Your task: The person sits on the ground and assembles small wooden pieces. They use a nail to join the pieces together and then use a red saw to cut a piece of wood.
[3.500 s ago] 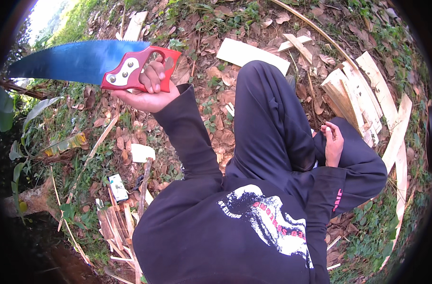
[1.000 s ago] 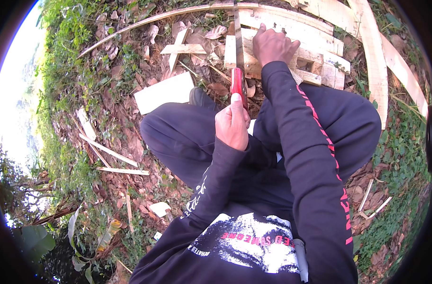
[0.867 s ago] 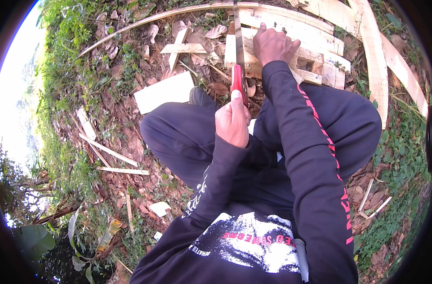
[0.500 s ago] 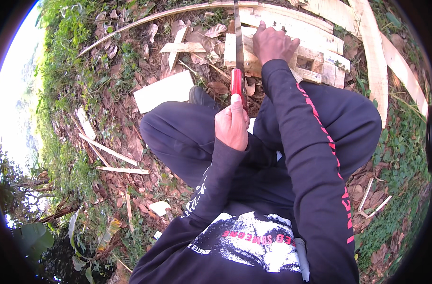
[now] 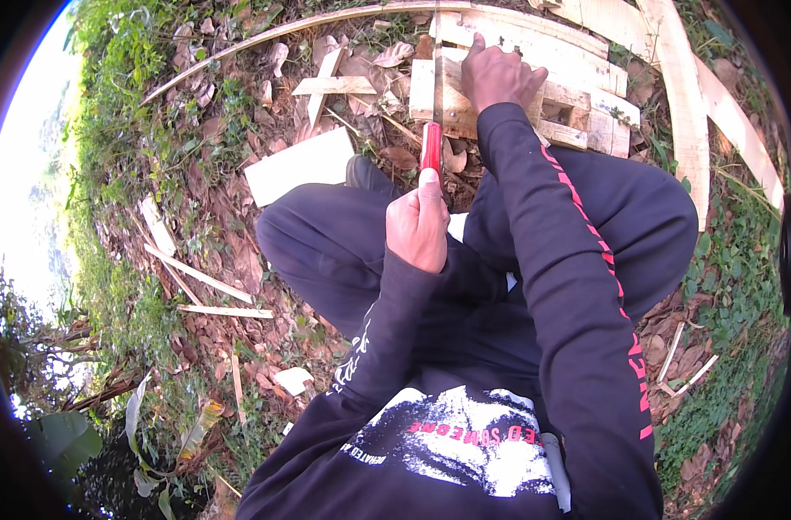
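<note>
My left hand (image 5: 418,227) is closed around the red handle of a handsaw (image 5: 431,149), thumb lying along its top. The thin blade runs away from me across a short pale wooden board (image 5: 424,91), near that board's left end. Just right of the blade, my right hand (image 5: 501,80) presses down on the same board, fingers curled over it and thumb pointing away. Beneath and beyond it lie several pale wooden slats (image 5: 577,71), stacked side by side. How deep the blade sits in the wood cannot be made out.
My bent legs (image 5: 326,251) frame the work from both sides. Long planks (image 5: 683,113) lie at the far right, and a long thin strip (image 5: 274,42) curves along the far left. A white rectangular panel (image 5: 300,166), crossed offcuts (image 5: 333,87) and scattered sticks (image 5: 200,276) rest on leaf-covered ground.
My left hand and the saw have shifted slightly left, and the blade now looks thinner, seen more edge-on. My right hand has stayed nearly still on the board.
</note>
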A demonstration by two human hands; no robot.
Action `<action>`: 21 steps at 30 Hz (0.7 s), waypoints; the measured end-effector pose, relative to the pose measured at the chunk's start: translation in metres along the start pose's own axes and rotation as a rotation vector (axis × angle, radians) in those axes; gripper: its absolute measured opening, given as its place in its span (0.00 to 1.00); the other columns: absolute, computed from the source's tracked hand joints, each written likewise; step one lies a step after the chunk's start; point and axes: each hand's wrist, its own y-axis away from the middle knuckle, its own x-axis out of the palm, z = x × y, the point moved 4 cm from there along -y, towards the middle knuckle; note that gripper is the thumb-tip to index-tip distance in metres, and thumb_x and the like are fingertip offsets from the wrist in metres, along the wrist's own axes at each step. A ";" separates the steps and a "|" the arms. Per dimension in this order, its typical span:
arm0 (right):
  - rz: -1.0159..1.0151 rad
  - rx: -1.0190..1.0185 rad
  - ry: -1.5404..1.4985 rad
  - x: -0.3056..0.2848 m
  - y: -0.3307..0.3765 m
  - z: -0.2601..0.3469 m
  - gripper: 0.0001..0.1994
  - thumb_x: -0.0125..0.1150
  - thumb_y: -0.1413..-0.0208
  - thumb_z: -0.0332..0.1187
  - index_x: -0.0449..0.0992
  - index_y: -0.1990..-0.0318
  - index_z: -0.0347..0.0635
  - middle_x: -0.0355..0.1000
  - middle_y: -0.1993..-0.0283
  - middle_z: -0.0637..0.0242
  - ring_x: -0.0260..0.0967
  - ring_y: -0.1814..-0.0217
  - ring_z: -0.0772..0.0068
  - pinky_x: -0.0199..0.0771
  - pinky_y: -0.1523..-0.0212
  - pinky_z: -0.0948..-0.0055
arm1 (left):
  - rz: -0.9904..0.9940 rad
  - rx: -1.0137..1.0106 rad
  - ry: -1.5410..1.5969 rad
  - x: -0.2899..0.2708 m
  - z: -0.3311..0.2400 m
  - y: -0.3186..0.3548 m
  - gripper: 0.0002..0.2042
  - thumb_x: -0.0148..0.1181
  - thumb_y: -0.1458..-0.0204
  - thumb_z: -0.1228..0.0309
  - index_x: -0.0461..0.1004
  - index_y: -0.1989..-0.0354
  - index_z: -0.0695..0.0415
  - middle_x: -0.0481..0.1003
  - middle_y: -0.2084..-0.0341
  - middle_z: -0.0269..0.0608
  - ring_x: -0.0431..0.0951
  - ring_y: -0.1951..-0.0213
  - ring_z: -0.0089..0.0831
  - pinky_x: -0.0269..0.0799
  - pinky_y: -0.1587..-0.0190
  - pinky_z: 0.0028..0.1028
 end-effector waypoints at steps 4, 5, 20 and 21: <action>-0.063 -0.027 0.032 0.002 0.002 -0.001 0.31 0.31 0.30 0.50 0.84 0.68 0.44 0.80 0.67 0.56 0.77 0.60 0.54 0.52 0.37 0.43 | 0.005 -0.011 0.005 -0.001 0.000 0.000 0.27 0.47 0.33 0.52 0.61 0.84 0.55 0.60 0.89 0.30 0.59 0.85 0.19 0.54 0.80 0.23; -0.047 -0.023 0.030 0.002 0.002 -0.001 0.31 0.31 0.30 0.50 0.84 0.68 0.44 0.80 0.67 0.56 0.77 0.60 0.54 0.52 0.37 0.43 | 0.000 -0.020 0.016 -0.001 0.001 0.001 0.27 0.47 0.33 0.52 0.61 0.84 0.55 0.60 0.89 0.30 0.59 0.85 0.19 0.54 0.80 0.23; -0.013 -0.008 0.034 0.005 0.000 0.000 0.30 0.32 0.31 0.49 0.84 0.66 0.45 0.80 0.66 0.56 0.77 0.58 0.54 0.51 0.36 0.43 | -0.003 -0.012 -0.002 0.009 0.001 -0.005 0.27 0.46 0.33 0.51 0.61 0.83 0.55 0.61 0.88 0.30 0.59 0.85 0.18 0.54 0.82 0.22; -0.026 -0.013 0.031 0.002 0.000 0.000 0.30 0.32 0.31 0.49 0.85 0.66 0.45 0.80 0.66 0.56 0.77 0.58 0.54 0.52 0.36 0.43 | -0.002 -0.018 -0.015 0.007 0.001 -0.001 0.27 0.46 0.33 0.51 0.60 0.83 0.55 0.61 0.88 0.30 0.59 0.86 0.18 0.54 0.82 0.22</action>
